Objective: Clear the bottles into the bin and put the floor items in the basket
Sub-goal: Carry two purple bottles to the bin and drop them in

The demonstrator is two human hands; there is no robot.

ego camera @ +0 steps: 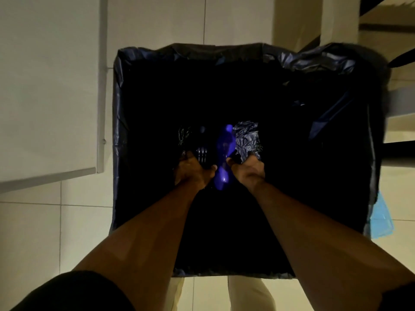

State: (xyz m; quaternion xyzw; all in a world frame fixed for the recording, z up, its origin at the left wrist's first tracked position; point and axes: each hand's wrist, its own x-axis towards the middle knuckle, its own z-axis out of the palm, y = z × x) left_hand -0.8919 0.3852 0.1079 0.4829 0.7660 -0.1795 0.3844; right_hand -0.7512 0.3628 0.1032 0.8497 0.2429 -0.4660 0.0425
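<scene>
Both hands reach down into the bin [139,90], the left hand [193,171] gripping a dark bottle [201,151] and the right hand [246,169] a blue bottle [224,153], not dropped yet; no basket shows.

One large square bin [244,55] lined with a dark, glossy plastic bag stands on the pale tiled floor [31,232]. Two bare hands reach down into it: one left hand [193,171] and one right hand [247,169]. Between them is one translucent purple-blue plastic bottle [224,151]. One dark ribbed bottle [201,151] shows at the left hand, though the gloom makes it hard to tell whether more lie below. One crumpled grey-blue plastic wad [246,138] sits by the right hand. One light blue plastic sheet [380,218] hangs beside the bin's right wall. One white panel [47,86] fills the left side.
</scene>
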